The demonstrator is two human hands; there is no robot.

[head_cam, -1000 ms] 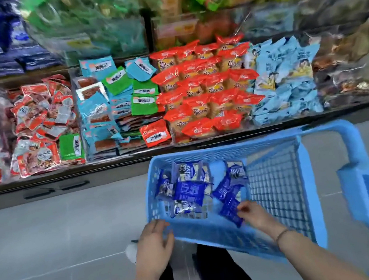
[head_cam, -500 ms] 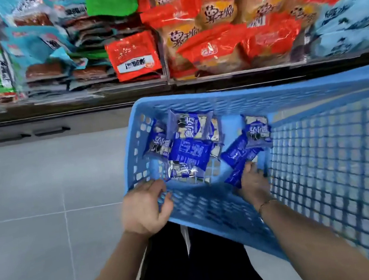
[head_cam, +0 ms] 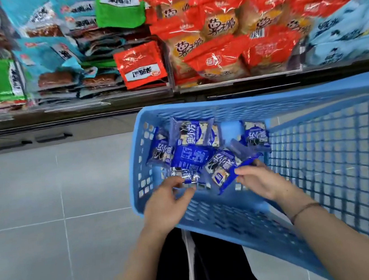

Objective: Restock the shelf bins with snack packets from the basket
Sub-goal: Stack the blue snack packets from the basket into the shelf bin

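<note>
Down in the basket, left hand pinches silver packet, right hand blue packet.

Basket light blue w/ square-grid walls; snack packets dark blue w/ white lettering. Up top: red-orange packs, green pack, pale blue packs, teal packs prob. w/ brown windows. Floor grey tiles.

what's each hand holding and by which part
The right hand pinches a blue packet by its near edge. The left hand touches the near corner of a second packet; a grip cannot be told.
</note>
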